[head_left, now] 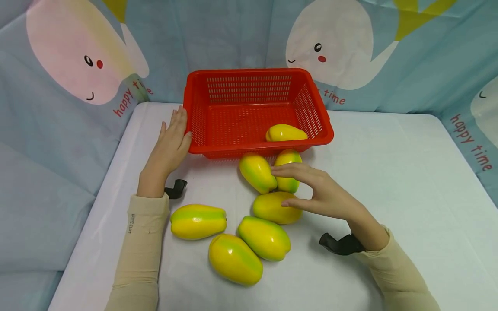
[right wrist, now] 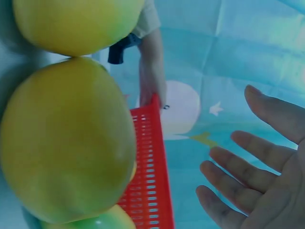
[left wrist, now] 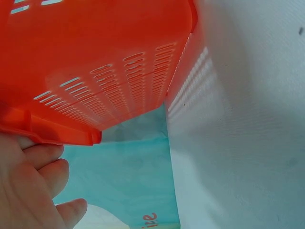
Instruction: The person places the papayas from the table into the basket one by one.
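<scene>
My left hand (head_left: 169,142) lies against the left side of the red plastic basket (head_left: 253,149), its fingers extended along the rim. In the left wrist view, the fingers (left wrist: 45,155) show right at the basket's rim lip. One glossy yellow-green papaya-like fruit (head_left: 288,133) sits in the basket's front right corner. Over the nearby fruits hovers my right hand (head_left: 323,194), thumb and fingers spread apart, holding nothing. Closest to it are a yellow fruit (head_left: 270,208), partly covered by the thumb, and two greener ones, a left fruit (head_left: 254,170) and a right fruit (head_left: 288,183).
Three more fruits lie nearer the front: a left one (head_left: 198,221), a middle one (head_left: 264,238) and a front one (head_left: 235,259). A white cloth covers the table (head_left: 393,181). Behind the basket hangs a blue whale-print curtain (head_left: 233,34).
</scene>
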`<move>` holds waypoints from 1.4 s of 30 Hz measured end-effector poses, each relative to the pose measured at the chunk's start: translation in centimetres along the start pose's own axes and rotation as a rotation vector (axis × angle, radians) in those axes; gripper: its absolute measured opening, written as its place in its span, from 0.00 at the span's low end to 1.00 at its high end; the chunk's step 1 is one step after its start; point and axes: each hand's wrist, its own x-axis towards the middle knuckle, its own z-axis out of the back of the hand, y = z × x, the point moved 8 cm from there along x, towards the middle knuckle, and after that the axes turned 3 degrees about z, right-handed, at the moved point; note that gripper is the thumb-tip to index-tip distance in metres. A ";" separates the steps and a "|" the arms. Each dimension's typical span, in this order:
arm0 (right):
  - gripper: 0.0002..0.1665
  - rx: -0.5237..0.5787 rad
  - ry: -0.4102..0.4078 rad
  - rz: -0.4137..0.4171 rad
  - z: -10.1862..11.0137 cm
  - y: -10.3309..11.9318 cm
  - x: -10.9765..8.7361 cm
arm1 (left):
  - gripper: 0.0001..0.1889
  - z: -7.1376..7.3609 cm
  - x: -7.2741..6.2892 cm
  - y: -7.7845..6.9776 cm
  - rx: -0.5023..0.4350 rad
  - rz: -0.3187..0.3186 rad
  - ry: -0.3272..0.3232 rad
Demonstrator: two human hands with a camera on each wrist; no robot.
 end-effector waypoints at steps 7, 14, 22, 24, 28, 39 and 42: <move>0.33 0.000 0.071 -0.045 -0.8 -1.0 -0.6 | 0.33 0.1 0.0 -0.2 -0.008 -0.003 -0.003; 0.32 0.017 0.131 -0.091 -1.1 -1.2 -0.8 | 0.33 0.2 0.1 -0.4 -0.007 -0.007 -0.002; 0.31 0.028 0.214 0.025 -4.7 1.7 -0.6 | 0.33 0.4 0.4 -0.4 -0.010 -0.014 -0.007; 0.31 0.023 0.256 0.056 -6.2 2.5 -0.6 | 0.33 0.4 0.4 -0.4 -0.011 -0.015 -0.007; 0.31 -0.021 0.343 0.109 -9.0 3.7 -0.6 | 0.33 0.3 0.4 -0.3 -0.008 -0.011 -0.007; 0.42 -0.291 0.364 0.137 -12.6 4.0 -0.4 | 0.32 0.1 0.1 -0.1 -0.018 -0.011 0.001; 0.47 -0.313 0.370 0.112 -13.1 3.8 -0.2 | 0.32 0.0 0.1 0.0 -0.019 -0.009 0.000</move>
